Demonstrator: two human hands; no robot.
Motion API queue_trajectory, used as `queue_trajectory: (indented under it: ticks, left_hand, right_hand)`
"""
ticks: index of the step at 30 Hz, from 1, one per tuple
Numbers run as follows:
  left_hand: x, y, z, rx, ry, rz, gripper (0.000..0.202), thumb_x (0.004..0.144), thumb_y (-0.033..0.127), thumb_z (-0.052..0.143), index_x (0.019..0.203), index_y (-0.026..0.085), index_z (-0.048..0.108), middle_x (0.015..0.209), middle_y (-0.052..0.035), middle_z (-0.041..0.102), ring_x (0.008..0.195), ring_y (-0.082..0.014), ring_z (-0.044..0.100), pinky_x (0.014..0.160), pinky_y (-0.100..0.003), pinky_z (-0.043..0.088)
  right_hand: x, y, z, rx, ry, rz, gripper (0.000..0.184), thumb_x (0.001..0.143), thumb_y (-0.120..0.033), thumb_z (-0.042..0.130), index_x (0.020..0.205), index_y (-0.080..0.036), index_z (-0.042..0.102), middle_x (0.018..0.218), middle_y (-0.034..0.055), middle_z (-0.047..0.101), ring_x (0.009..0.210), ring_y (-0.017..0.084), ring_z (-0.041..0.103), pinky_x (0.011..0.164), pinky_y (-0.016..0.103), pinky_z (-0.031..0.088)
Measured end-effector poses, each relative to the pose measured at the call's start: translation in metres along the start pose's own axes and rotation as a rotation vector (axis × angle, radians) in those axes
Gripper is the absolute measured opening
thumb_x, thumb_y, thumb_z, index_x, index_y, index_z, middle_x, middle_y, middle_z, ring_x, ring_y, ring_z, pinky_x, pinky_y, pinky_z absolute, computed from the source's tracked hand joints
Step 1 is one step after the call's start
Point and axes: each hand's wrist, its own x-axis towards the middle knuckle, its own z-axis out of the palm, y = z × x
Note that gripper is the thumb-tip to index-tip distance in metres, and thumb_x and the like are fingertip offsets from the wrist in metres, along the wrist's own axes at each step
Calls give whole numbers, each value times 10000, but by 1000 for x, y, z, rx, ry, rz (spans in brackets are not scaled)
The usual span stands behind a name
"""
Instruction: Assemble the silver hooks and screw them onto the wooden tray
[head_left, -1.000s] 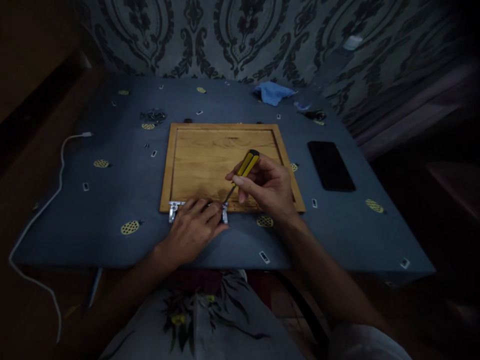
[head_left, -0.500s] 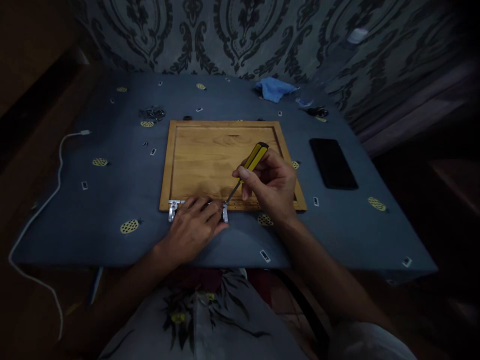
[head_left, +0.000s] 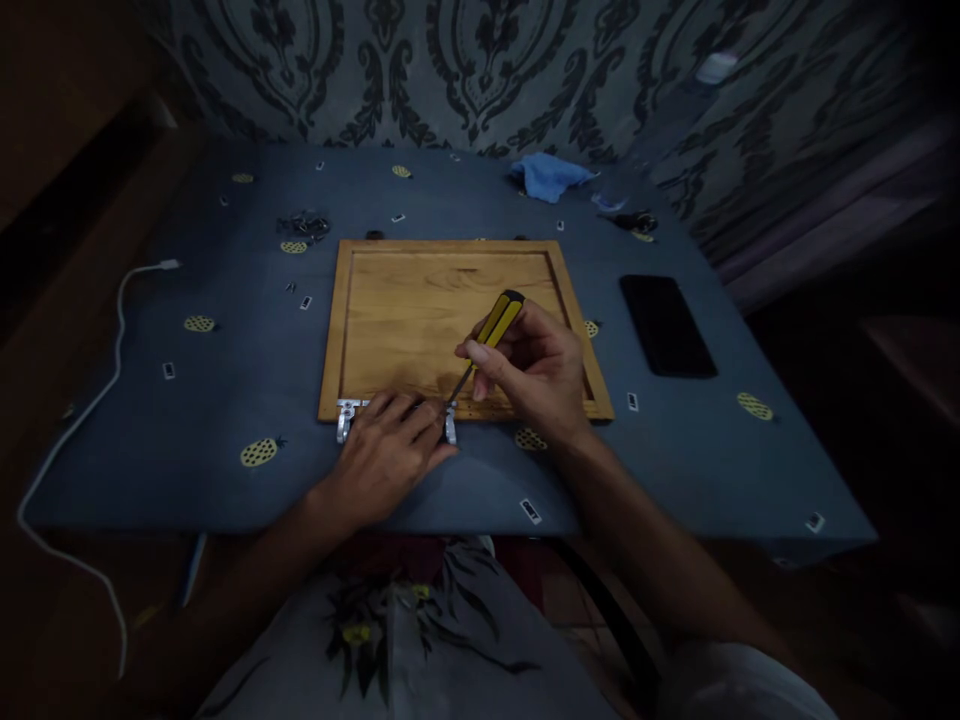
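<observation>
A framed wooden panel lies on the table before me, with a shiny metal fitting along its near edge. My left hand is laid over the middle of this fitting, fingers bent over it and thumb on the near side; the covered part is hidden. One bracket shows at each side of that hand. In my right hand is a yellow-and-black screwdriver, pinched by the handle. Its shaft slants down to the left, and the tip meets the fitting's right end beside my left fingertips.
To the right lies a black phone. A blue cloth and a clear bottle are at the back. Small metal pieces sit in a pile at the back left. A white cable runs down the left side.
My right hand and the screwdriver handle have shifted slightly left, while the tip stays around the fitting's right end. My left hand has kept its place.
</observation>
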Motion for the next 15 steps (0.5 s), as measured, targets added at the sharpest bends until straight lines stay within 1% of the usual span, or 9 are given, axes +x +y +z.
queue_trajectory:
  ticks: [4,6,9,11,13,15]
  left_hand:
    - [-1,-1,0,5,-16,-2,261,1011,342,615,1116,122,709,1127,-83,754,977,-230,667,869,-387,488]
    - [-1,-1,0,7,-26,-1,252,1022,337,597,1117,135,713,1147,-80,749,988,-229,666,878,-390,490]
    - [-1,-1,0,7,-27,-2,243,1022,328,597,1113,134,712,1129,-78,750,970,-228,669,875,-394,490]
    - [-1,-1,0,3,-22,-2,241,1015,328,610,1101,127,711,1106,-81,753,961,-228,671,866,-390,489]
    - [0,-1,0,3,-18,-1,248,1017,337,604,1092,127,711,1098,-80,757,956,-225,669,859,-386,490]
    - [0,-1,0,9,-11,-2,258,1024,346,592,1098,127,708,1103,-72,761,952,-223,669,859,-385,494]
  right_hand:
    - [2,-5,-5,11,-103,46,399,785,-561,824,944,-227,677,809,-20,717,468,96,638,468,251,552]
    - [3,-7,-7,-7,-131,52,378,814,-543,805,969,-213,704,789,-13,728,483,99,646,495,252,564]
    - [3,-6,-8,-16,-117,24,345,785,-495,844,905,-200,711,763,-19,726,435,72,590,436,224,525]
    - [3,-5,-7,-7,-93,15,346,753,-471,874,860,-199,688,814,-8,748,413,55,557,390,207,494]
    - [2,-4,-6,6,-79,20,355,731,-449,894,822,-200,658,848,0,763,411,50,550,372,197,488]
    - [2,-4,-6,17,-72,20,370,705,-437,913,786,-202,640,812,-10,756,420,55,554,374,194,494]
